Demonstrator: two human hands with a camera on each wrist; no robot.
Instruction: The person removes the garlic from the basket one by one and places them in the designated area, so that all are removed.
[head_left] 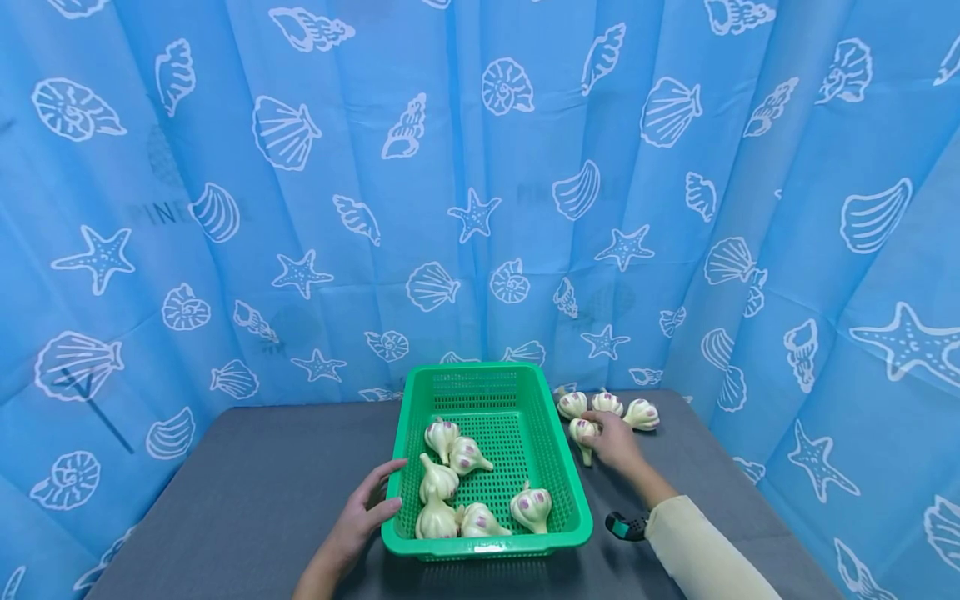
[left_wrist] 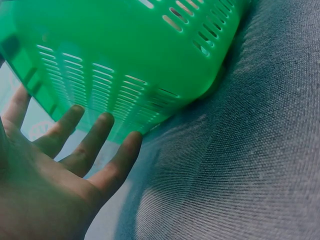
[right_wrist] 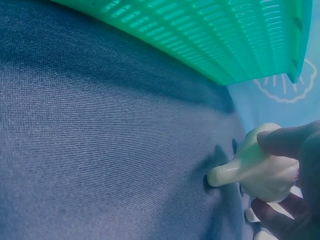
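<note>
A green slotted basket [head_left: 551, 467] stands on the grey table and holds several garlic bulbs [head_left: 450, 483]. My left hand [head_left: 367, 510] rests flat against the basket's near left wall [left_wrist: 125, 70], its fingers [left_wrist: 90, 142] straight. My right hand [head_left: 611, 440] grips one garlic bulb [head_left: 582, 432] on the table just right of the basket. In the right wrist view the thumb and fingers curl round this bulb [right_wrist: 262, 167], whose stem points toward the basket wall [right_wrist: 210, 35]. Three more bulbs [head_left: 606, 405] lie just beyond that hand.
The grey cloth-covered table [head_left: 247, 467] is backed and flanked by a blue curtain with shell and starfish prints [head_left: 480, 192]. A wrist device [head_left: 626, 526] sits at my right cuff. The table's right edge runs close to the loose bulbs.
</note>
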